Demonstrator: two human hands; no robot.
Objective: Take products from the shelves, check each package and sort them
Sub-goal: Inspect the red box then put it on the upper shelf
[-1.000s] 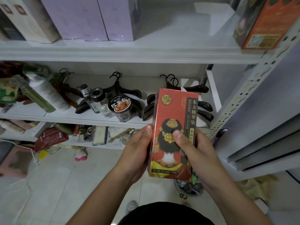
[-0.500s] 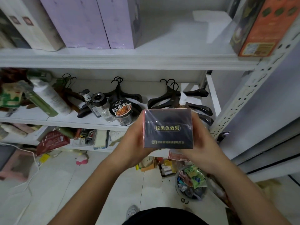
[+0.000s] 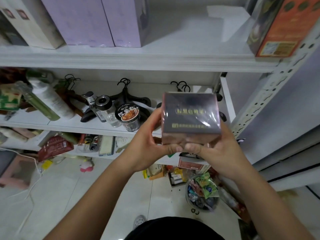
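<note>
I hold a shrink-wrapped product box (image 3: 190,118) in front of the middle shelf, its dark end face with gold lettering turned toward me. My left hand (image 3: 152,146) grips its left side and my right hand (image 3: 218,149) grips its right side. Both thumbs press along the lower edge of the box. The box's red front face is turned away and hidden.
The white upper shelf (image 3: 155,56) carries lilac boxes (image 3: 97,19) and an orange box (image 3: 277,26). On the middle shelf lie black hangers (image 3: 124,99), a noodle cup (image 3: 129,115), a glass jar (image 3: 107,110) and bottles (image 3: 50,101). A bin of packets (image 3: 202,193) stands on the tiled floor.
I have tipped the box from upright, red front facing me, to end-on with its dark face toward me. It has also risen a little toward the middle shelf.
</note>
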